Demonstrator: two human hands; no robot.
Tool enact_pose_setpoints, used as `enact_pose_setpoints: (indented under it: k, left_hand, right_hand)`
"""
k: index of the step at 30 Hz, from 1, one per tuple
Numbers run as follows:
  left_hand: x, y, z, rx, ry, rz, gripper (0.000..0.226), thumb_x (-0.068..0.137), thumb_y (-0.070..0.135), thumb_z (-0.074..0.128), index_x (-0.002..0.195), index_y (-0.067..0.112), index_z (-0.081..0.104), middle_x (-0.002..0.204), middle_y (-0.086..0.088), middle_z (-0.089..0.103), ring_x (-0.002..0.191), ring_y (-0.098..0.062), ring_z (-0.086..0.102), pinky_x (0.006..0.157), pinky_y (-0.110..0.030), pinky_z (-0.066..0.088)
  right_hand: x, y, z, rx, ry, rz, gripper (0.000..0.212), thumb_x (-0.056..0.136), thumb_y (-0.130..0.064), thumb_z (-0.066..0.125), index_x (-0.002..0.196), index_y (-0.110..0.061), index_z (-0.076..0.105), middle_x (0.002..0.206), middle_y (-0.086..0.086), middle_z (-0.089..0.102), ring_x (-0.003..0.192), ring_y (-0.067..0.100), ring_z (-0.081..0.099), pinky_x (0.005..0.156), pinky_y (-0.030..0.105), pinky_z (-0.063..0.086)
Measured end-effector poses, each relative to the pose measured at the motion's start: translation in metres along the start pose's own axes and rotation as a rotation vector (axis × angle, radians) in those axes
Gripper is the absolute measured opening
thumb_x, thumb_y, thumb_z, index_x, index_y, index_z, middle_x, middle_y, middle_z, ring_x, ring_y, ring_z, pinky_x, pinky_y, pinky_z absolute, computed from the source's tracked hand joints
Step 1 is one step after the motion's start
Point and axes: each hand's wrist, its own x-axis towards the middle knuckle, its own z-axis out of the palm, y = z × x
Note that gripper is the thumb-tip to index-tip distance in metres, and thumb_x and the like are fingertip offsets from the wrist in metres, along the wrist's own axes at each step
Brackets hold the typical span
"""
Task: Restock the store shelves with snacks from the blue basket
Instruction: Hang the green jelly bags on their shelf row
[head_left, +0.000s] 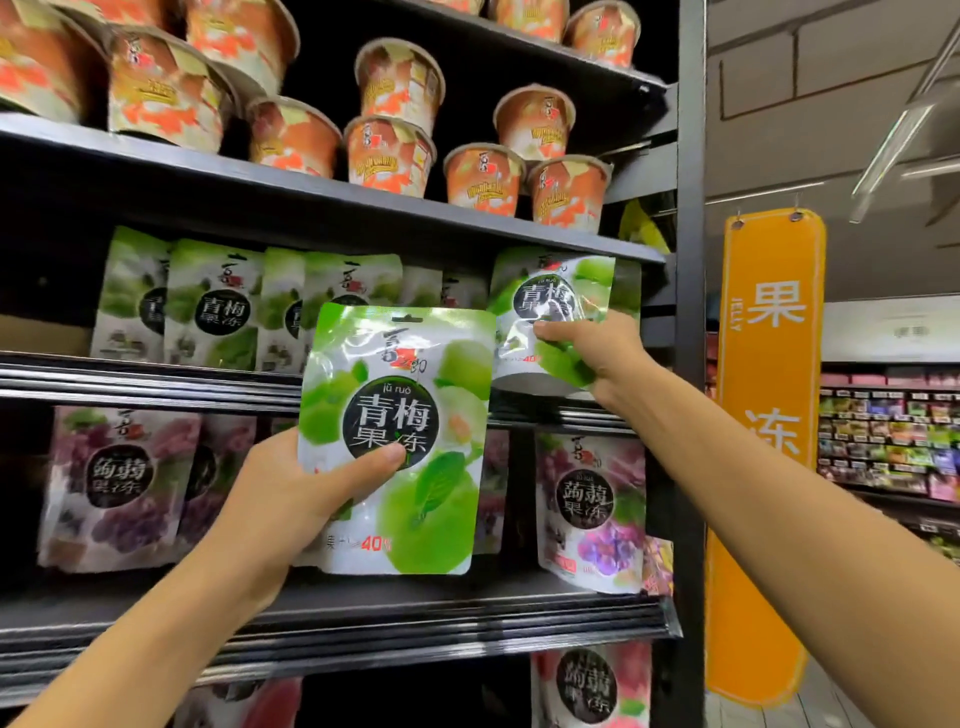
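The left hand (291, 493) grips a green plum jelly pouch (400, 436) in front of the shelves, thumb pressed on its face. The right hand (597, 348) pinches a second green pouch (550, 306) at the green-pouch shelf (156, 374), beside the end post (691, 364)

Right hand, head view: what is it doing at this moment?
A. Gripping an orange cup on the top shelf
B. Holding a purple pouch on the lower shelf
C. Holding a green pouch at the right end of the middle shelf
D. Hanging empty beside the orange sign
C: the right hand grips a green pouch at the right end of the middle shelf, beside the other green pouches.
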Motion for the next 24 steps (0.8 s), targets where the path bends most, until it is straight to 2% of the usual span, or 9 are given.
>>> enact_pose_setpoints:
  k: [2,6,8,11,13,14,17,21,24]
  left_hand:
    - [0.001,0.002,-0.006,-0.003,0.006,-0.008,0.036,0.056,0.032,0.083,0.09,0.022,0.077,0.089,-0.006,0.078,0.077,-0.022,0.076,0.053,-0.027,0.057]
    - [0.002,0.0,-0.013,-0.004,0.022,-0.036,0.033,0.06,0.029,0.082,0.091,0.019,0.077,0.089,-0.006,0.078,0.075,-0.021,0.076,0.049,-0.026,0.055]
    - [0.001,-0.003,-0.015,-0.002,0.025,-0.041,0.035,0.059,0.03,0.082,0.092,0.021,0.078,0.09,-0.006,0.078,0.077,-0.021,0.076,0.052,-0.025,0.056]
    - [-0.003,-0.01,-0.019,0.005,0.021,-0.062,0.036,0.058,0.032,0.083,0.092,0.023,0.077,0.091,-0.006,0.078,0.079,-0.022,0.076,0.054,-0.026,0.057]
    - [-0.005,-0.014,-0.022,0.003,0.021,-0.077,0.032,0.06,0.031,0.083,0.091,0.024,0.077,0.09,-0.006,0.078,0.076,-0.022,0.076,0.051,-0.026,0.056]
    - [-0.006,-0.015,-0.022,-0.001,0.023,-0.083,0.031,0.061,0.031,0.082,0.091,0.024,0.078,0.09,-0.006,0.078,0.075,-0.022,0.076,0.05,-0.026,0.055]
    - [-0.006,-0.018,-0.021,-0.028,0.029,-0.093,0.032,0.06,0.03,0.082,0.092,0.024,0.078,0.091,-0.007,0.078,0.076,-0.023,0.076,0.051,-0.028,0.056]
    - [-0.007,-0.02,-0.016,-0.05,0.027,-0.115,0.034,0.06,0.029,0.081,0.092,0.021,0.078,0.091,-0.008,0.078,0.076,-0.023,0.076,0.052,-0.029,0.057]
    - [-0.008,-0.022,-0.014,-0.045,0.019,-0.119,0.035,0.059,0.03,0.082,0.093,0.021,0.078,0.092,-0.008,0.078,0.076,-0.023,0.076,0.053,-0.031,0.058]
  right_hand:
    - [0.007,0.004,-0.001,-0.061,0.014,-0.038,0.044,0.068,0.0,0.086,0.105,-0.008,0.064,0.101,0.014,0.072,0.086,0.029,0.072,0.069,0.042,0.061]
    - [0.01,0.016,-0.009,-0.233,-0.042,-0.158,0.039,0.067,-0.009,0.089,0.095,-0.02,0.063,0.092,0.004,0.073,0.077,0.015,0.072,0.057,0.023,0.056]
    - [0.009,0.02,-0.015,-0.298,-0.097,-0.225,0.044,0.069,-0.014,0.088,0.104,-0.021,0.063,0.098,0.004,0.074,0.084,0.017,0.073,0.066,0.027,0.058]
    - [0.004,0.017,-0.025,-0.387,-0.143,-0.234,0.054,0.071,-0.025,0.087,0.117,-0.011,0.062,0.101,0.006,0.075,0.085,0.016,0.074,0.069,0.031,0.06]
    - [0.0,0.016,-0.033,-0.5,-0.104,-0.236,0.058,0.07,-0.033,0.087,0.116,-0.009,0.062,0.104,0.004,0.073,0.093,0.017,0.071,0.083,0.035,0.058]
    - [-0.003,0.016,-0.037,-0.564,-0.074,-0.248,0.059,0.069,-0.036,0.088,0.113,-0.008,0.061,0.103,0.001,0.072,0.094,0.016,0.07,0.084,0.034,0.057]
    - [-0.014,0.017,-0.047,-0.721,0.025,-0.3,0.054,0.069,-0.043,0.087,0.104,-0.018,0.055,0.085,-0.012,0.059,0.079,0.001,0.058,0.069,0.02,0.045]
    - [-0.017,0.02,-0.051,-0.707,0.066,-0.25,0.062,0.067,-0.035,0.089,0.118,-0.011,0.062,0.094,0.003,0.065,0.092,0.018,0.063,0.084,0.032,0.049]
    - [-0.013,0.022,-0.048,-0.696,0.096,-0.222,0.058,0.068,-0.029,0.089,0.118,-0.012,0.064,0.097,0.006,0.068,0.092,0.019,0.065,0.083,0.033,0.051]
